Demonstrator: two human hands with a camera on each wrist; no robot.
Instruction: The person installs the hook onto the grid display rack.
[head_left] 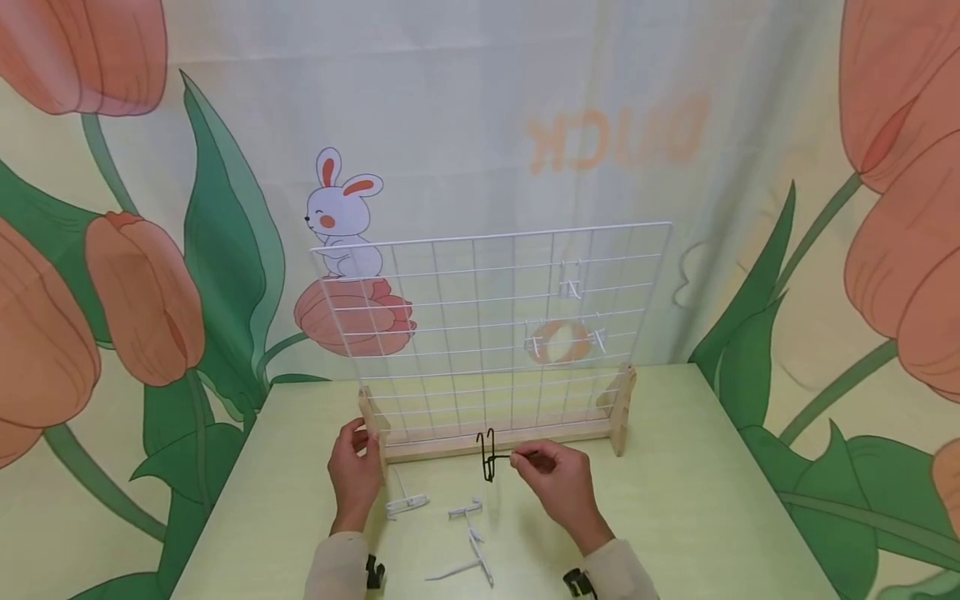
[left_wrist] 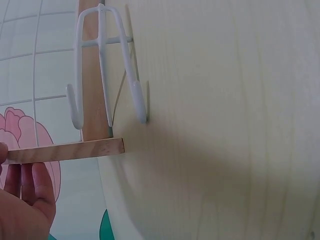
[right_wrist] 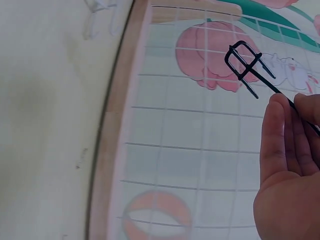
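My right hand (head_left: 558,492) pinches the straight stem of a black wire hook (head_left: 489,458), whose two prongs point up in front of the grid's lower edge. In the right wrist view the black hook (right_wrist: 250,67) shows its looped frame beyond the fingertips. At the left end of the wooden stand (head_left: 367,404), my left hand (head_left: 356,471) grips the side support; thumb and fingers lie on opposite faces of the wood (left_wrist: 65,151) in the left wrist view. The stand carries an upright white wire grid (head_left: 491,237).
Three white hooks hang on the grid's right half: an upper one (head_left: 571,287) and two lower ones (head_left: 534,346) (head_left: 597,338). Loose white hooks (head_left: 407,503) (head_left: 476,546) lie on the pale table (head_left: 690,500) between the forearms. A printed curtain (head_left: 450,125) stands behind.
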